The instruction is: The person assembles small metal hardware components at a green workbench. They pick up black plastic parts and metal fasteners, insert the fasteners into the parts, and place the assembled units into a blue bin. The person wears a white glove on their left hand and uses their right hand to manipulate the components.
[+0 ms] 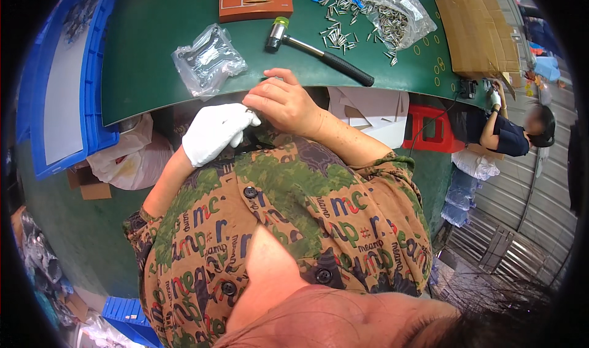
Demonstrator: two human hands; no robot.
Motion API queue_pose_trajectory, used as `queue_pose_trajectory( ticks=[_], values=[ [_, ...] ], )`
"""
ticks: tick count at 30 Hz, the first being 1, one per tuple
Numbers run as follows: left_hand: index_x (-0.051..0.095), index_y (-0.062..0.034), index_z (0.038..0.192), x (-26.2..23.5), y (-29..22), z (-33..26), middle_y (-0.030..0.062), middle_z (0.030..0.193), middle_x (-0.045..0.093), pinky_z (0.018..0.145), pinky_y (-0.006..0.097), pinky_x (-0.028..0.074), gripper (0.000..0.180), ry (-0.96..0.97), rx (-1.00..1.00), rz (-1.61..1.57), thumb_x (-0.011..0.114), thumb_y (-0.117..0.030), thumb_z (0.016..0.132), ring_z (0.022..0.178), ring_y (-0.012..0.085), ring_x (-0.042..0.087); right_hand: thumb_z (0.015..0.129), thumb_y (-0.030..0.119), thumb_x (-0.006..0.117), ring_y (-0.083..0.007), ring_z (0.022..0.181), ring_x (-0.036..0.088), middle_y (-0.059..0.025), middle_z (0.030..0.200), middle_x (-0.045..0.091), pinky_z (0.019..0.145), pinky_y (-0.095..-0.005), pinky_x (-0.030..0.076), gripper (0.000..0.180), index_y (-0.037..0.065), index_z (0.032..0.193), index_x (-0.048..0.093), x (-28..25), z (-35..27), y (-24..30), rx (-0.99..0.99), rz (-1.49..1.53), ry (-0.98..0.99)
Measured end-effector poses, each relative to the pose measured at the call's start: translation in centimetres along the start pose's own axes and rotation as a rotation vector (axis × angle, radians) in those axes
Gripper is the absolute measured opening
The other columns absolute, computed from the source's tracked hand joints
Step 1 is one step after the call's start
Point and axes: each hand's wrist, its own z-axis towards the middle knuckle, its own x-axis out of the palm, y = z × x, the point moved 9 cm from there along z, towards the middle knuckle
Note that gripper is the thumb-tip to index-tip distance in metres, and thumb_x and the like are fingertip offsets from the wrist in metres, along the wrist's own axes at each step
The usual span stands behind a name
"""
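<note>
Small part, hidden between my hands at the table (153, 72) edge: gloved left hand (215, 132) curls shut on it. Bare right hand (283, 102) pinches its top; I judge a firm, steady pinch best.

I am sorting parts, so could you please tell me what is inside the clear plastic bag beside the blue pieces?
The clear plastic bag holds many small silver metal pins; more pins lie loose beside it. Whatever lies deeper in the bag is covered.

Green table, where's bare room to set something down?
On the green table, the widest bare patch lies left of the plastic bag, toward the blue bin. A smaller strip runs between the hammer and the near edge. The far right is crowded with metal pins and cardboard.
</note>
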Motion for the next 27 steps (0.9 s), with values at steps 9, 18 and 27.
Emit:
queue_pose_trajectory(
  ticks=[9,18,27],
  values=[
    [0.075,-0.0016,0.097,-0.2,0.4,-0.1,0.0003,0.063,0.059,0.058,0.026,0.044,0.028,-0.069,0.020,-0.011,0.060,-0.025,0.103,0.058,0.0073,0.053,0.083,0.009,0.073,-0.0176,0.092,0.067,0.0010,0.098,0.070,0.102,-0.0444,0.048,0.026,0.013,0.109,0.072,0.0,0.0,-0.1,0.009,0.016,0.026],
    [0.075,-0.0029,0.096,-0.6,-0.5,0.5,0.0008,0.061,0.059,0.058,0.026,0.045,0.028,-0.108,0.069,0.086,0.059,-0.024,0.102,0.056,0.0080,0.054,0.094,0.023,0.071,-0.0244,0.088,0.068,-0.0023,0.094,0.070,0.088,-0.0421,0.046,0.014,0.015,0.104,0.074,-8.6,3.4,-12.4,0.294,-0.445,0.063],
    [0.076,-0.0040,0.097,-0.5,-0.1,0.2,0.0007,0.061,0.060,0.058,0.026,0.045,0.029,-0.102,0.045,0.063,0.059,-0.026,0.102,0.056,0.0079,0.054,0.099,0.035,0.065,-0.0237,0.102,0.069,-0.0009,0.103,0.070,0.089,-0.0507,0.044,0.021,0.021,0.108,0.079,-6.5,2.2,-24.4,0.489,-0.640,0.360]
  ],
)
